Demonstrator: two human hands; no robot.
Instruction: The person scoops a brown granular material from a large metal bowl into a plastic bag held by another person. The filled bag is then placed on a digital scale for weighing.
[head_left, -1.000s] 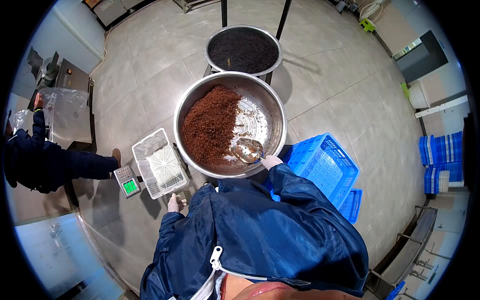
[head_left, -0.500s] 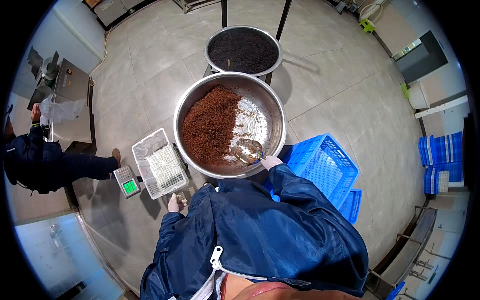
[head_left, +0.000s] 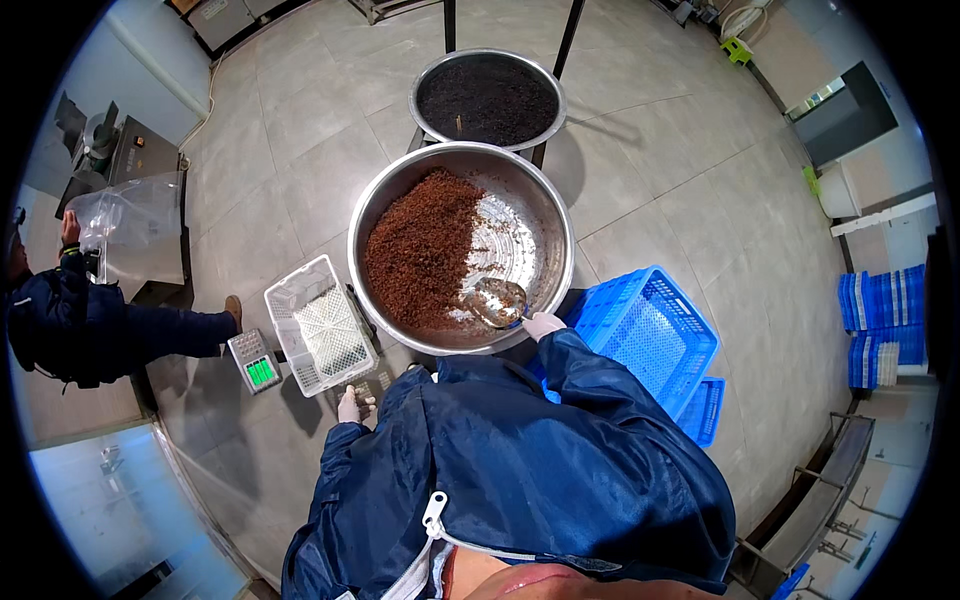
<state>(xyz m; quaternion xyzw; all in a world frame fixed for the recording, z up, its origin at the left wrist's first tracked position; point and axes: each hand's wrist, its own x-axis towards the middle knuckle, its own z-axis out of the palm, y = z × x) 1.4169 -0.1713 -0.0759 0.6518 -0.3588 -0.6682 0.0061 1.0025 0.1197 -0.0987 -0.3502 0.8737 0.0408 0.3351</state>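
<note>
In a white glove, my right hand [head_left: 543,325] is closed on the handle of a metal scoop [head_left: 497,302]. The scoop rests inside a large round steel basin [head_left: 552,196], near its lower right wall, and only a few bits cling to it. Reddish-brown crumbly material [head_left: 418,255] is heaped on the basin's left side, with bare metal showing at right. My left hand [head_left: 352,405], also gloved, hangs beside the near end of a white plastic basket [head_left: 318,325]; its fingers are apart and nothing is in them.
Behind the basin stands a second basin [head_left: 487,98] of dark material. Blue crates [head_left: 648,335] sit at my right. A scale [head_left: 255,362] with a green display is left of the basket. Farther left, a co-worker [head_left: 90,315] handles a clear plastic bag [head_left: 130,220] by a steel machine.
The co-worker's clear bag has spread wider and fuller. My hands and the scoop have stayed almost where they were.
</note>
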